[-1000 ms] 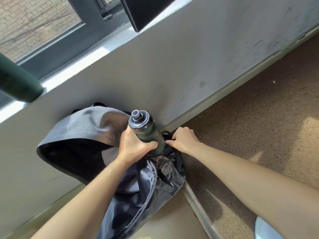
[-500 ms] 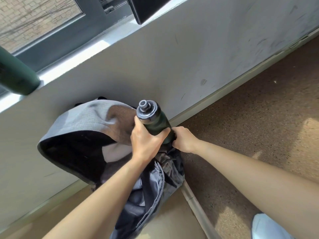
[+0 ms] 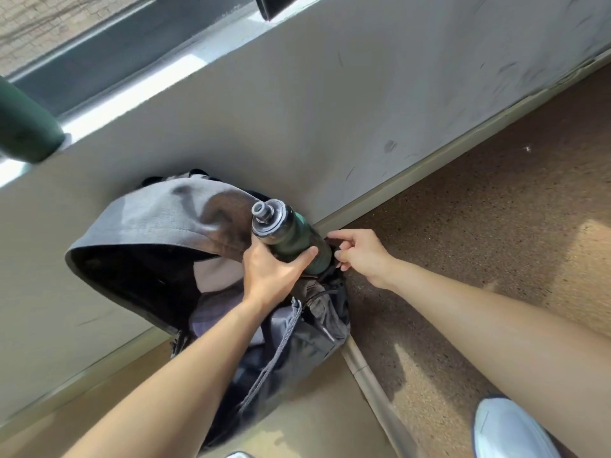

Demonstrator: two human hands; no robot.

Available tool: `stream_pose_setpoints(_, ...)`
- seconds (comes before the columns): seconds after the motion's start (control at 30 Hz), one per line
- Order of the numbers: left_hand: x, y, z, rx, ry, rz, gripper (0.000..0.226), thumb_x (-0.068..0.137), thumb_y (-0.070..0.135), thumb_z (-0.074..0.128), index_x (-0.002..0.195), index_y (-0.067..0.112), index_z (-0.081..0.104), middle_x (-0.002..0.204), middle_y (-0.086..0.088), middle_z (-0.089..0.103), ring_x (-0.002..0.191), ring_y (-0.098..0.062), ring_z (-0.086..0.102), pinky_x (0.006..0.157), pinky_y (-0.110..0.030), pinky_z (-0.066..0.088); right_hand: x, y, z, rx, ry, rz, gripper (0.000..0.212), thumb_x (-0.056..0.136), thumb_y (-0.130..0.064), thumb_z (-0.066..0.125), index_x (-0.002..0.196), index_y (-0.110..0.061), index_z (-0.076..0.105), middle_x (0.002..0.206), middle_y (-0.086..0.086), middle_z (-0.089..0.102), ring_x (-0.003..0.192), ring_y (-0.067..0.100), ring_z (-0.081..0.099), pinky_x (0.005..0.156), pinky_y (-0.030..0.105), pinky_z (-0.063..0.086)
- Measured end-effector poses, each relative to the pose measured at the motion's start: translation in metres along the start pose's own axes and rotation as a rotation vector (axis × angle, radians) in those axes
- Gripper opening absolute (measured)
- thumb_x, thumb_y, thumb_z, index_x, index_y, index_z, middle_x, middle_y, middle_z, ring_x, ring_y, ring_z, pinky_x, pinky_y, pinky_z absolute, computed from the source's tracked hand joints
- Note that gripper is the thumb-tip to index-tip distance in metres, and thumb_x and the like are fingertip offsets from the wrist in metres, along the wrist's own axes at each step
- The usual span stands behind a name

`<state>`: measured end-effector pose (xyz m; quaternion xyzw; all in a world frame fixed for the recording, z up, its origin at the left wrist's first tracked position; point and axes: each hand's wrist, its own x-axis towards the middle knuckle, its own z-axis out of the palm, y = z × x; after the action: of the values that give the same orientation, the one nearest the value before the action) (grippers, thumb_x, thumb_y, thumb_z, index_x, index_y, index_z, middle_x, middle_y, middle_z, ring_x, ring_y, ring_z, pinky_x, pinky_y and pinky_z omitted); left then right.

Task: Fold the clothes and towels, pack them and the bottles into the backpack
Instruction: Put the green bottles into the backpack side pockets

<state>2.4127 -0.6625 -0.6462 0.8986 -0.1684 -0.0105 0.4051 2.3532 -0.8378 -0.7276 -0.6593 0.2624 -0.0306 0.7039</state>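
A grey backpack point(image 3: 155, 223) stands open on the floor against the wall, its lid flipped back, with pale folded cloth point(image 3: 215, 276) inside. My left hand point(image 3: 271, 276) grips a dark green bottle point(image 3: 294, 236) with a grey cap, tilted, its base down in the backpack's right side pocket. My right hand point(image 3: 360, 252) pinches the dark rim of that side pocket point(image 3: 334, 242) beside the bottle. A second dark green bottle point(image 3: 23, 127) lies on the window sill at the far left, partly cut off.
A pale wall point(image 3: 330, 110) with a skirting board runs behind the backpack. Brown speckled floor point(image 3: 496, 209) lies to the right. A grey pipe point(image 3: 373, 391) runs along the floor. A white shoe point(image 3: 509, 428) shows at the bottom right.
The bottle has tilted and sunk further toward the side pocket. My right hand has shifted from a fist at the bag's edge to pinching the pocket rim.
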Motion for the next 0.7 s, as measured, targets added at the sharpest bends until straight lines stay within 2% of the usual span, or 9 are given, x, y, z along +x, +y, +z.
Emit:
stream_pose_setpoints(0.1, 0.003, -0.001, -0.003, 0.018, -0.043, 0.007, 0.073, 0.058, 0.048, 0.095, 0.120, 0.023, 0.064, 0.107, 0.011, 0.075, 0.101, -0.004, 0.070, 0.096, -0.035, 0.057, -0.002, 0.000, 0.004, -0.032, 0.055, -0.027, 0.047, 0.088, 0.019, 0.055, 0.123, -0.010, 0.069, 0.069, 0.005, 0.048, 0.064, 0.024, 0.057, 0.055, 0.022, 0.051)
stream_pose_setpoints(0.2, 0.005, 0.001, -0.006, 0.168, -0.085, 0.053, 0.072, 0.058, 0.060, 0.089, 0.116, 0.026, 0.065, 0.107, 0.006, 0.076, 0.103, -0.015, 0.071, 0.090, -0.034, 0.057, -0.004, -0.001, 0.007, -0.106, 0.038, -0.083, 0.047, 0.089, 0.017, 0.054, 0.112, -0.020, 0.073, 0.070, 0.006, 0.051, 0.064, 0.021, 0.057, 0.057, 0.024, 0.053)
stream_pose_setpoints(0.3, 0.003, 0.011, 0.001, 0.406, -0.072, 0.147, 0.074, 0.063, 0.063, 0.084, 0.120, 0.021, 0.061, 0.105, -0.005, 0.076, 0.100, -0.030, 0.070, 0.077, -0.032, 0.050, -0.005, -0.003, 0.010, -0.167, 0.002, -0.154, 0.055, 0.089, 0.016, 0.051, 0.124, -0.022, 0.069, 0.081, 0.006, 0.060, 0.070, 0.016, 0.060, 0.061, 0.025, 0.053)
stream_pose_setpoints(0.37, 0.000, 0.017, 0.009, 0.412, -0.085, 0.155, 0.074, 0.066, 0.059, 0.083, 0.124, 0.021, 0.058, 0.106, -0.005, 0.076, 0.101, -0.032, 0.070, 0.077, -0.034, 0.050, -0.006, -0.002, 0.009, -0.187, -0.011, -0.191, 0.058, 0.088, 0.016, 0.051, 0.130, -0.021, 0.067, 0.093, -0.002, 0.068, 0.075, 0.008, 0.061, 0.065, 0.022, 0.051)
stream_pose_setpoints(0.47, -0.002, 0.015, 0.017, 0.345, -0.152, 0.137, 0.074, 0.068, 0.052, 0.083, 0.129, 0.022, 0.053, 0.116, 0.000, 0.073, 0.108, -0.028, 0.068, 0.080, -0.031, 0.048, -0.009, -0.007, 0.003, -0.190, -0.082, -0.181, 0.059, 0.087, 0.017, 0.051, 0.122, -0.026, 0.069, 0.093, -0.003, 0.072, 0.075, 0.011, 0.063, 0.063, 0.028, 0.055)
stream_pose_setpoints(0.53, -0.005, 0.008, 0.016, 0.307, -0.200, 0.166, 0.072, 0.071, 0.042, 0.081, 0.134, 0.025, 0.052, 0.113, 0.004, 0.072, 0.101, -0.022, 0.068, 0.077, -0.027, 0.045, -0.009, -0.015, -0.001, -0.220, -0.131, -0.153, 0.051, 0.080, 0.016, 0.056, 0.105, -0.026, 0.069, 0.087, -0.001, 0.070, 0.075, 0.016, 0.063, 0.064, 0.031, 0.056)
stream_pose_setpoints(0.6, -0.011, 0.001, 0.011, 0.227, -0.258, 0.208, 0.067, 0.074, 0.030, 0.071, 0.138, 0.025, 0.055, 0.111, 0.008, 0.070, 0.091, -0.013, 0.068, 0.079, -0.025, 0.052, -0.008, -0.022, -0.004, -0.224, -0.174, -0.102, 0.037, 0.070, 0.008, 0.066, 0.096, -0.019, 0.068, 0.084, 0.003, 0.070, 0.076, 0.019, 0.065, 0.069, 0.038, 0.058)
stream_pose_setpoints(0.63, -0.014, -0.004, 0.009, 0.182, -0.246, 0.229, 0.061, 0.074, 0.026, 0.066, 0.135, 0.022, 0.060, 0.112, 0.008, 0.070, 0.088, -0.009, 0.068, 0.082, -0.028, 0.056, -0.007, -0.025, -0.005, -0.209, -0.207, -0.077, 0.035, 0.066, 0.001, 0.072, 0.096, -0.015, 0.069, 0.084, 0.005, 0.072, 0.077, 0.021, 0.067, 0.072, 0.043, 0.060)
stream_pose_setpoints(0.7, -0.023, -0.007, 0.005, 0.149, -0.112, 0.186, 0.035, 0.075, 0.024, 0.061, 0.108, 0.021, 0.071, 0.099, 0.009, 0.071, 0.079, -0.005, 0.065, 0.080, -0.035, 0.056, -0.005, -0.029, -0.006, -0.198, -0.262, -0.047, 0.046, 0.061, -0.017, 0.087, 0.105, -0.018, 0.072, 0.094, 0.001, 0.077, 0.087, 0.021, 0.072, 0.076, 0.044, 0.061)
